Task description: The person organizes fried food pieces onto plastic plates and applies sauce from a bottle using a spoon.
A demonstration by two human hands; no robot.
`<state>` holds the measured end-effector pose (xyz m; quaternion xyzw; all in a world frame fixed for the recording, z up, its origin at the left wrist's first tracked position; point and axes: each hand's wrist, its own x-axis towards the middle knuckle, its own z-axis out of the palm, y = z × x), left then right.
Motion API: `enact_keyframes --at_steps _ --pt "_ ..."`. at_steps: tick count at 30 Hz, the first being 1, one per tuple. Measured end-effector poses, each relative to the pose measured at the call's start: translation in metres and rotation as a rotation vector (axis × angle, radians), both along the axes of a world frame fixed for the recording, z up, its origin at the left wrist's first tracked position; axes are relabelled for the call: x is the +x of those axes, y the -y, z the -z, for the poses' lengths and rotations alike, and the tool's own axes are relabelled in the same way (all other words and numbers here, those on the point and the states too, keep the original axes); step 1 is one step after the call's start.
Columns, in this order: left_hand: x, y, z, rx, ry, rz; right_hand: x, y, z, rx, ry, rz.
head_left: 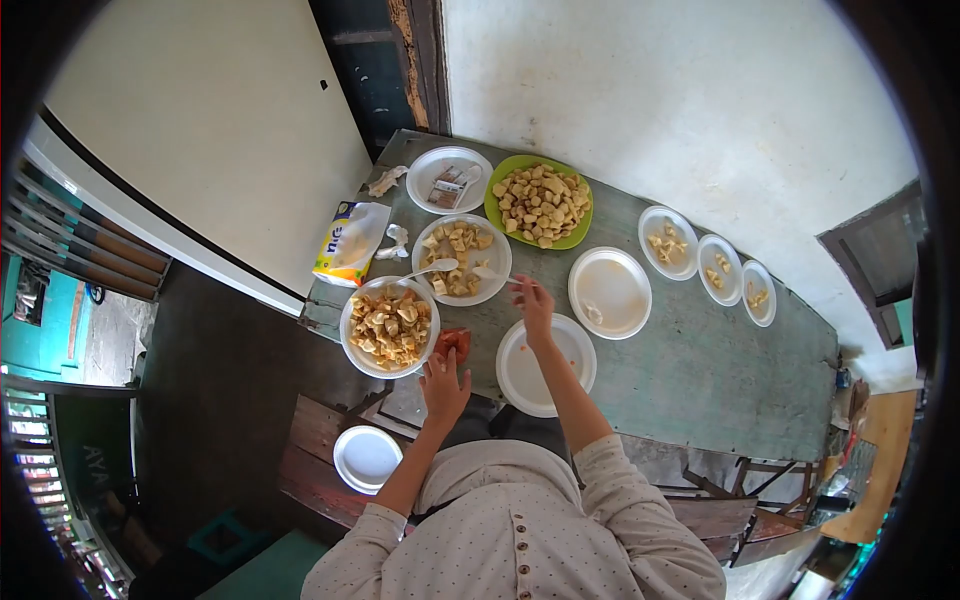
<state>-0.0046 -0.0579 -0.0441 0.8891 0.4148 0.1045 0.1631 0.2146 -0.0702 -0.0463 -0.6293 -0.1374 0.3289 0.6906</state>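
A weathered grey-green desk (690, 370) stands against a stained white wall, seen from above the person's head. At the desk's far left edge lies a yellow and white plastic bag (350, 241), with crumpled paper just beside it. Near the left corner closest to the person sits a white plate of fried pieces (389, 326). The left hand (444, 385) lies at the near edge just beside that plate, fingers loosely bent over a small red-orange item (453, 343); whether it grips the item I cannot tell. Beyond it stands a second white plate of pieces (461, 259) with a white spoon (428, 268) resting on its rim. Farther back are a white plate holding small packets (449, 180) and a green plate heaped with fried pieces (539, 202). The right hand (533, 305) reaches over the desk's middle, fingers pinched on a white utensil (490, 273) at the second plate's edge. Below it lies an empty white plate (545, 366), then another (610, 292), and three small plates (720, 264) run toward the right end.
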Motion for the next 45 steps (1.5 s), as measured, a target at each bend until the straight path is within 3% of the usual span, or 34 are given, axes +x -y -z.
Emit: enact_keyframes --at_steps 2,4,9,11,16,19,21,27,29,30,32,35,40,42,45 --pt "0.000 0.000 -0.001 0.144 -0.012 0.018 0.004 0.023 -0.018 0.034 -0.048 0.086" --pt "0.005 0.002 -0.008 0.141 0.005 0.040 0.011 0.049 -0.029 0.077 -0.501 0.240" --pt "0.024 0.009 -0.013 -0.018 0.135 0.163 0.012 0.120 -0.042 0.218 -0.731 0.354" --pt "0.039 0.013 -0.015 -0.172 0.322 0.232 0.006 0.150 -0.047 0.272 -0.718 0.399" --pt "0.082 0.011 0.010 -0.108 0.281 0.352 -0.013 0.216 -0.029 0.222 -0.531 0.572" --pt "0.105 0.006 0.026 -0.139 0.302 0.340 -0.031 0.232 -0.028 0.130 -0.344 0.619" --pt "0.111 0.004 0.045 -0.171 0.305 0.320 -0.044 0.232 -0.026 -0.097 -0.076 0.544" --pt "0.083 0.015 0.048 -0.601 0.364 0.116 -0.076 0.218 -0.043 -0.165 0.019 0.453" --pt "0.060 0.027 0.046 -1.116 0.512 -0.227 -0.079 0.216 -0.036 -0.138 0.042 0.404" --pt "0.049 0.031 0.040 -1.109 0.511 -0.237 -0.080 0.213 -0.034 -0.110 0.068 0.357" --pt "0.032 0.040 0.026 -1.390 0.614 -0.446 -0.081 0.208 -0.036 -0.110 0.056 0.334" --pt "0.016 0.047 0.021 -1.546 0.522 -0.407 -0.076 0.199 -0.035 -0.099 0.053 0.302" --pt "0.014 0.038 0.025 -1.484 0.483 -0.369 -0.071 0.182 -0.029 -0.077 0.066 0.267" --pt "0.015 0.035 0.027 -1.445 0.509 -0.342 -0.069 0.179 -0.020 -0.127 0.209 0.255" --pt "0.018 0.030 0.026 -1.370 0.493 -0.270 -0.069 0.177 -0.016 -0.223 0.225 0.282"
